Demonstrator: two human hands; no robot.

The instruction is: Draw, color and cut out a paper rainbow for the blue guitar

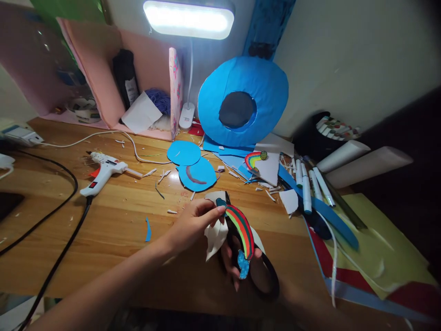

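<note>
A paper rainbow cutout (240, 225) with red, dark green, orange and light green stripes hangs at a slant over the front of the table. Its upper cloud end is pinched between the thumb and fingers of my left hand (195, 220). My right hand (228, 261) is curled behind the cutout, close to its lower blue cloud end, and partly hidden by it. Around that hand is the black loop handle of what look like scissors (274, 280); their blades are mostly covered. A white paper piece (215, 239) hangs beside the cutout, below my left hand.
A white glue gun (105, 170) with a black cord lies left. Blue paper circles (196, 174) and paper scraps lie ahead. Behind stand a large blue disc (272, 101) and a lamp (189, 19). A second rainbow (253, 160), markers (306, 188) and coloured sheets (379, 230) lie right.
</note>
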